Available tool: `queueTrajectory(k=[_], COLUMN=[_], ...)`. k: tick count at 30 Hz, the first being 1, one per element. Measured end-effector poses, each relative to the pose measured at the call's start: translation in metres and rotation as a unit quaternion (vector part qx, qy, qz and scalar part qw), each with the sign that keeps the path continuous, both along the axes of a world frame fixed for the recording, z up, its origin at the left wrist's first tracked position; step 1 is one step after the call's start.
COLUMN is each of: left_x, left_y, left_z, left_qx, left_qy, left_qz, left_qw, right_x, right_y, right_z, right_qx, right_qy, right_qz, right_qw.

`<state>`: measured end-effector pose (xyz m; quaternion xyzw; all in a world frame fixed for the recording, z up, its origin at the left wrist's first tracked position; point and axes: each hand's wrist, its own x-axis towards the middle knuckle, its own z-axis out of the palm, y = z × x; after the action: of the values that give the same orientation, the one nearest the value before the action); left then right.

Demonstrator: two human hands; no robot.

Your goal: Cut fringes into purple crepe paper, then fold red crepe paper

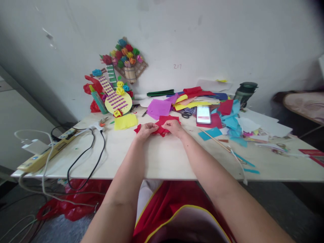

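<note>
Both my hands are over the middle of the white table, with red crepe-like paper [162, 132] between and beneath them. My left hand [147, 130] pinches the paper between thumb and fingertips. A short distance to its right, my right hand [173, 127] grips the paper in a similar pinch. More red paper [169, 118] spreads behind the fingers, and a small red piece [137, 128] lies beside my left hand. What exactly the fingertips cover is hidden. Yellow paper [126, 121] rests to the left.
Dark-handled scissors [186, 115], purple paper [159, 107] and a lit phone [204, 114] lie behind my hands. Blue scraps and a wooden stick [215, 139] are to the right. A power strip [48, 152] with cables occupies the left; paper-flower crafts [117, 101] and a dark bottle [246, 92] stand behind.
</note>
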<state>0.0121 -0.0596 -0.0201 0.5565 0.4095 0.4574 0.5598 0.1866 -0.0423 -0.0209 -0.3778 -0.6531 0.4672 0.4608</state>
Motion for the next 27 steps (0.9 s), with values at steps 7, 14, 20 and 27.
queueTrajectory(k=[7, 14, 20, 27], left_x=[0.0027, 0.0025, 0.0046, 0.0044], left_y=[-0.0013, 0.0027, 0.0011, 0.0018], left_z=[0.0002, -0.0039, -0.0013, -0.0024], left_qx=[-0.012, 0.035, 0.012, 0.008], left_qy=[0.013, 0.064, 0.046, 0.030], left_qz=[-0.020, -0.021, -0.025, -0.018], left_qw=[1.000, 0.997, 0.999, 0.999], right_x=[0.0002, -0.0005, 0.0006, 0.0049], right_y=[-0.0008, 0.0006, 0.0021, -0.0001], right_z=[0.0001, -0.0020, -0.0003, 0.0029], right_qx=[0.006, -0.007, -0.026, -0.100], right_qy=[0.008, 0.002, 0.013, 0.060], right_qz=[0.022, 0.031, 0.029, 0.052], right_qw=[1.000, 0.999, 0.999, 0.992])
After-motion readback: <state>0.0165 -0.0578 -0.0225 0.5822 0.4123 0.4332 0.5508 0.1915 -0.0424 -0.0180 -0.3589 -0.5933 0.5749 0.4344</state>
